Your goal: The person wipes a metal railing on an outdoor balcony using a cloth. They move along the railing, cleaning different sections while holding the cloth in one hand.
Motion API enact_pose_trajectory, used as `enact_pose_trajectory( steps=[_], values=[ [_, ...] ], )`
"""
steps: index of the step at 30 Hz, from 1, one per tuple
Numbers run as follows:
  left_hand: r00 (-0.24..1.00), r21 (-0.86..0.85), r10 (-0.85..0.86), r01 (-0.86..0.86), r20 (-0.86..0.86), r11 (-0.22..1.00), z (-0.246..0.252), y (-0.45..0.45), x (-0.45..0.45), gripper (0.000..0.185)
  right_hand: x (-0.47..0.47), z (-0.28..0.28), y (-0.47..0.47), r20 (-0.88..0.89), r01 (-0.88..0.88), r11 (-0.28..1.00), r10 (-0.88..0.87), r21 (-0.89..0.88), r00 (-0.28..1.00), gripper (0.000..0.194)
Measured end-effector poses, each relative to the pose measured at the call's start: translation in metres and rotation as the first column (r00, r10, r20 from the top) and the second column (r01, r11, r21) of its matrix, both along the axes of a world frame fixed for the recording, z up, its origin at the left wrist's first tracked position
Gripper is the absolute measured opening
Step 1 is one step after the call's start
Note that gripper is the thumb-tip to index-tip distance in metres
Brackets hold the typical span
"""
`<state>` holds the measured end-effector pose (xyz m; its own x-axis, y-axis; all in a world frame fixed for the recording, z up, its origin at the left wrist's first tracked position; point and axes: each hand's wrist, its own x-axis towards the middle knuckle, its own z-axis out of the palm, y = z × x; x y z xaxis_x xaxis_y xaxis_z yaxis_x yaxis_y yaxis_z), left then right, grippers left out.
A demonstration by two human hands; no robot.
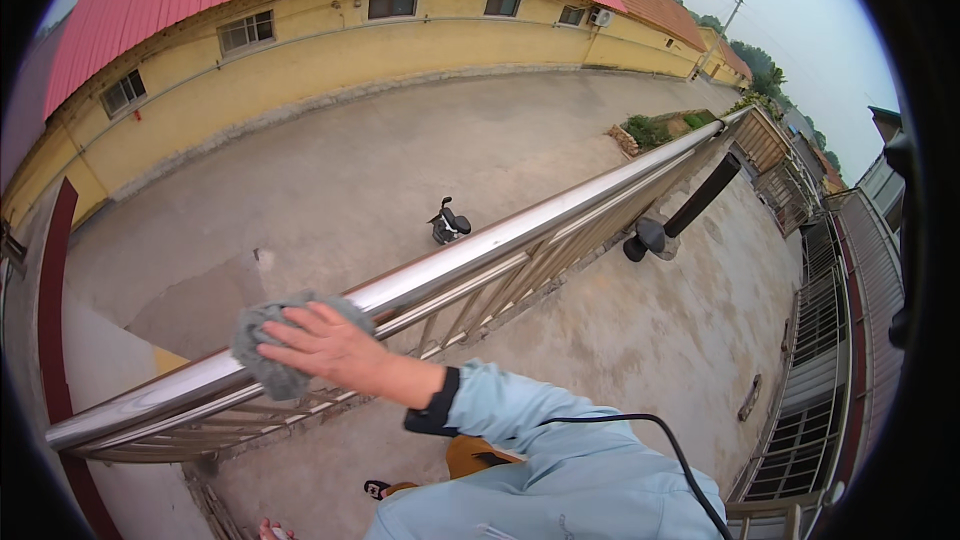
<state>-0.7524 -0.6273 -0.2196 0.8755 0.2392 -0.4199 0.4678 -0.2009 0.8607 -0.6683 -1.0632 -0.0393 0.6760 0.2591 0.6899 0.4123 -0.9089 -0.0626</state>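
My right hand (326, 345) lies back up on a grey fluffy cloth (270, 379), its fingers spread over it. The cloth is draped over the round, shiny metal top rail (465, 247) of a railing and hangs down on the near side. The thumb is hidden. Only the fingertips of my left hand (268, 529) show at the bottom edge, beside a small whitish thing that I cannot make out. The right arm wears a light blue sleeve with a black cuff.
Thinner bars (480, 307) run below the top rail. A black pipe (703, 195) rises from the concrete floor (600, 345) on the near side. Beyond the railing, a scooter (448, 225) stands in the yard below. A black cable (660, 424) crosses the sleeve. A barred metal structure (814, 360) lies at right.
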Motion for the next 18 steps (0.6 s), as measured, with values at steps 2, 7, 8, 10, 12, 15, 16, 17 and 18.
enact_pose_trajectory(
  steps=[2,7,8,10,12,15,16,17,18],
  values=[
    [0.992,-0.093,0.028,-0.039,-0.124,0.995,-0.028,-0.019,-0.013,0.035,-0.028,0.004,-0.061,0.009,0.08,0.995,-0.079,-0.052,0.997,0.052],
    [0.887,-0.23,0.107,-0.23,-0.448,0.945,-0.061,-0.063,-0.06,0.03,-0.118,0.002,-0.229,-0.077,0.309,0.948,-0.314,-0.074,0.946,0.051],
    [0.886,-0.231,0.165,-0.287,-0.434,0.93,-0.065,-0.074,-0.063,0.028,-0.137,0.001,-0.265,-0.133,0.381,0.914,-0.399,-0.141,0.907,0.052],
    [0.893,-0.236,0.225,-0.333,-0.39,0.913,-0.062,-0.089,-0.07,0.031,-0.168,0.0,-0.337,-0.203,0.5,0.86,-0.51,-0.1,0.836,0.047],
    [0.915,-0.249,0.216,-0.309,-0.34,0.918,-0.052,-0.099,-0.073,0.033,-0.187,0.004,-0.407,-0.174,0.703,0.704,-0.708,-0.098,0.684,0.023],
    [0.93,-0.289,0.234,-0.316,-0.285,0.904,-0.036,-0.097,-0.077,0.033,-0.185,0.014,-0.49,-0.411,0.901,0.246,-0.908,-0.356,0.086,0.06],
    [0.935,-0.319,0.247,-0.322,-0.253,0.891,-0.032,-0.092,-0.079,0.033,-0.178,0.011,-0.5,-0.459,0.879,0.329,-0.876,-0.346,0.148,0.061],
    [0.925,-0.302,0.269,-0.347,-0.269,0.888,-0.029,-0.084,-0.083,0.034,-0.17,0.008,-0.501,-0.477,0.874,0.316,-0.872,-0.37,0.113,0.062],
    [0.916,-0.302,0.294,-0.372,-0.274,0.878,-0.027,-0.074,-0.088,0.034,-0.159,0.004,-0.491,-0.539,0.806,0.455,-0.816,-0.377,0.208,0.062]
  ],
)
